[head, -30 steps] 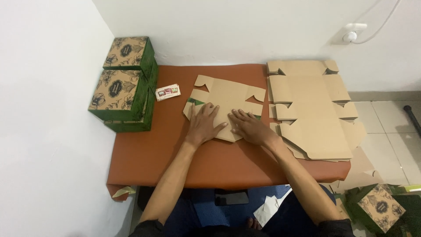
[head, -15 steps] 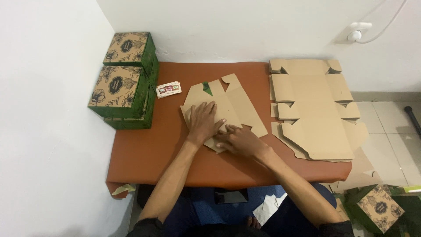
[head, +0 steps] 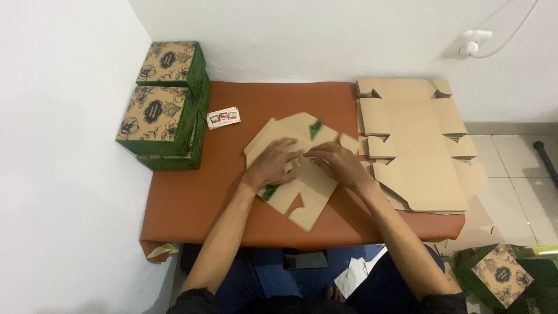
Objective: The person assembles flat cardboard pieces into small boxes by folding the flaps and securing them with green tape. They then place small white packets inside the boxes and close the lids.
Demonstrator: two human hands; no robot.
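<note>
Both hands lie flat and unclenched on the cardboard blank (head: 296, 174), left hand (head: 273, 163) mid-frame, right hand (head: 337, 164) beside it, the blank's long axis running diagonally.

a small home packing corner: a low brown worktop (head: 192, 203) against white walls, flat cardboard blanks (head: 415, 145), finished green boxes (head: 165, 104), tiled floor (head: 511, 168).

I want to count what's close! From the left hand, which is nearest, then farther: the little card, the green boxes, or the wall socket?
From the left hand:
1. Little card, up-left on the table.
2. Green boxes, far left.
3. Wall socket, upper right.
</note>
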